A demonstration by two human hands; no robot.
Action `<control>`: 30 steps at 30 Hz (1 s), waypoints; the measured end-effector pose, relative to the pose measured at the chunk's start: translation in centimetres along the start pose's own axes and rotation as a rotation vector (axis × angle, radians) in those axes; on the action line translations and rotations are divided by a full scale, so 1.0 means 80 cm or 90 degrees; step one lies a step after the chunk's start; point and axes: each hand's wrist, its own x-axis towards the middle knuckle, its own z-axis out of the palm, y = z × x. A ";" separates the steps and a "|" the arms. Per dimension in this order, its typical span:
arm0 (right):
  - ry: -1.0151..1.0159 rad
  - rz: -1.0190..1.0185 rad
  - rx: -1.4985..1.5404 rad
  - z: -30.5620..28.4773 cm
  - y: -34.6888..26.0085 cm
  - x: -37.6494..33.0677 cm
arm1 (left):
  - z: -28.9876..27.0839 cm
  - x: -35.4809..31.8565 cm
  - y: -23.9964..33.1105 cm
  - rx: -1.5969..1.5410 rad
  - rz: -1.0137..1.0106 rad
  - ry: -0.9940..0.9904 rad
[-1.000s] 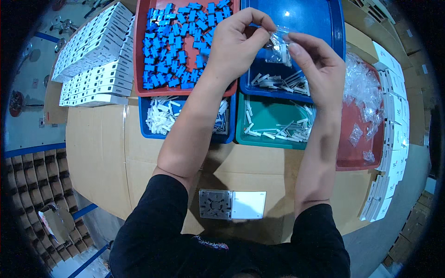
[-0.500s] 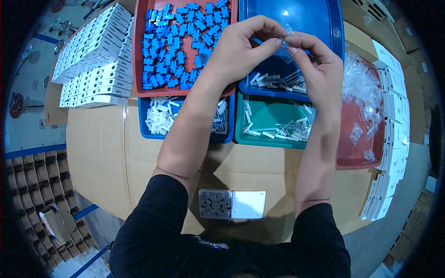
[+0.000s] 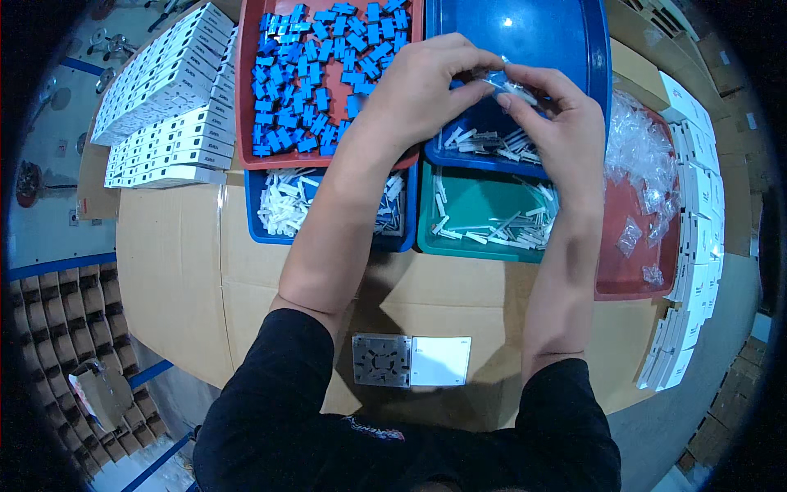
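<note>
Over the upper blue tray (image 3: pixel 525 20), my left hand (image 3: pixel 430 86) and my right hand (image 3: pixel 561 115) meet at the fingertips. Between them is a small clear plastic bag (image 3: pixel 497 79), pinched by both hands. A white slim piece (image 3: pixel 521 93) shows by my right fingertips; whether it lies inside the bag I cannot tell. Below the hands, several white plugs and screws (image 3: pixel 484 142) lie along that tray's near edge. On the table nearer me are a grey square plate (image 3: pixel 381 361) with dark cut-outs and a white square panel (image 3: pixel 440 362), side by side.
A red tray (image 3: pixel 243 123) holds blue clips (image 3: pixel 303 78). White plugs (image 3: pixel 283 205) and metal screws fill a lower blue tray (image 3: pixel 270 240); a green tray (image 3: pixel 484 250) holds more. Clear bags (image 3: pixel 635 148) heap in the right red tray (image 3: pixel 611 275). White boxes (image 3: pixel 176 82) stack on both sides.
Both hands have come slightly down and the right fingers have shifted on the bag. A white slim piece now shows at the right fingertips.
</note>
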 end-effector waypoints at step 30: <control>-0.032 0.074 0.212 -0.009 -0.014 0.001 | 0.000 0.001 0.009 -0.196 -0.009 0.017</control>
